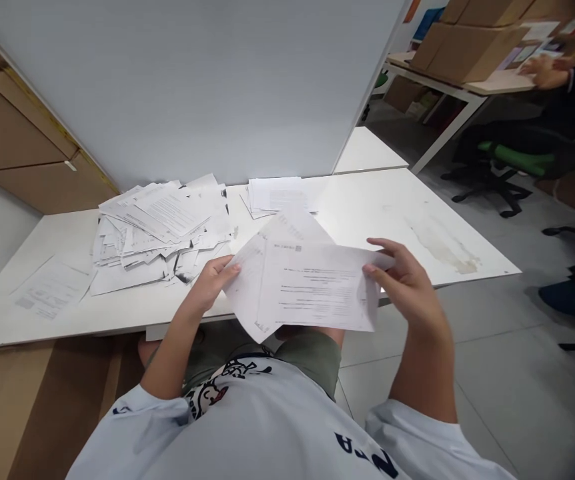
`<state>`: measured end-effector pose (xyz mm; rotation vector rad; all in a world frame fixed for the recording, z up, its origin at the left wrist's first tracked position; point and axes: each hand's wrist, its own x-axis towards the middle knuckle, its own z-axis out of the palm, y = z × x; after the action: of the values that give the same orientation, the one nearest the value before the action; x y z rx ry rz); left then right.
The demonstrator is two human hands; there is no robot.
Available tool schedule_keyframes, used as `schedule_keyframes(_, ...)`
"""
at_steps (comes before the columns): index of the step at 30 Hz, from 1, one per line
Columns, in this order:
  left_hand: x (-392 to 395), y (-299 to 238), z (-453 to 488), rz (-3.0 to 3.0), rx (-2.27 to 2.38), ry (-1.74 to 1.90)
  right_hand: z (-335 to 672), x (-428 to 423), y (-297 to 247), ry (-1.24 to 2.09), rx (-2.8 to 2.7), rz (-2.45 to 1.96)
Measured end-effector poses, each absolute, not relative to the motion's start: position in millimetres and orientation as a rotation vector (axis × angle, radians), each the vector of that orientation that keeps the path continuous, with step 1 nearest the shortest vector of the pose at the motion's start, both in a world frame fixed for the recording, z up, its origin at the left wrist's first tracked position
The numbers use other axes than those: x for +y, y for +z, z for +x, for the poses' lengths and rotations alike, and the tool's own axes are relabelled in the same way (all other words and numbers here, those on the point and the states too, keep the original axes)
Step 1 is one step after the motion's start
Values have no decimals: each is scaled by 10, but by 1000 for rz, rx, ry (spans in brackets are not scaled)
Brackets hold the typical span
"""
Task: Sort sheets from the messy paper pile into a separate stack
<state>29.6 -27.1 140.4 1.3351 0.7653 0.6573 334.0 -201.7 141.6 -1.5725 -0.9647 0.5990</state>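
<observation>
Two printed sheets of paper overlap in front of my body, above the table's near edge. My left hand (pixel 216 280) pinches the left corner of the tilted lower sheet (pixel 250 283). Between thumb and fingers, my right hand (pixel 400 277) grips the right end of the upper sheet (pixel 322 287), which lies across the other one. To the left, a messy heap of printed papers (pixel 155 223) rests on the table. A smaller stack of papers (pixel 280 195) sits behind the held sheets, near the partition.
The white table (pixel 367 207) meets a grey partition (pixel 192 87) at the back. A loose sheet (pixel 50 287) lies at its left. Cardboard boxes (pixel 22 127) stand at the far left. At another desk (pixel 502 81) sits a person (pixel 547 72), near a green chair (pixel 515 159).
</observation>
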Motion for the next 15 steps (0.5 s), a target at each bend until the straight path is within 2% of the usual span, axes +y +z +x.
schedule_keyframes(7,-170,1679,217,1652,672,438,3122,-1556,1707,743,-1251,-1529)
schedule_keyframes(12,-143,1695,161,1704,655,421,3038,-1457,1668,847,-1184,-1502)
schedule_keyframes(15,-180,1538,71,1539,510,500,3030,-1517,1618,868,-1053,-1461)
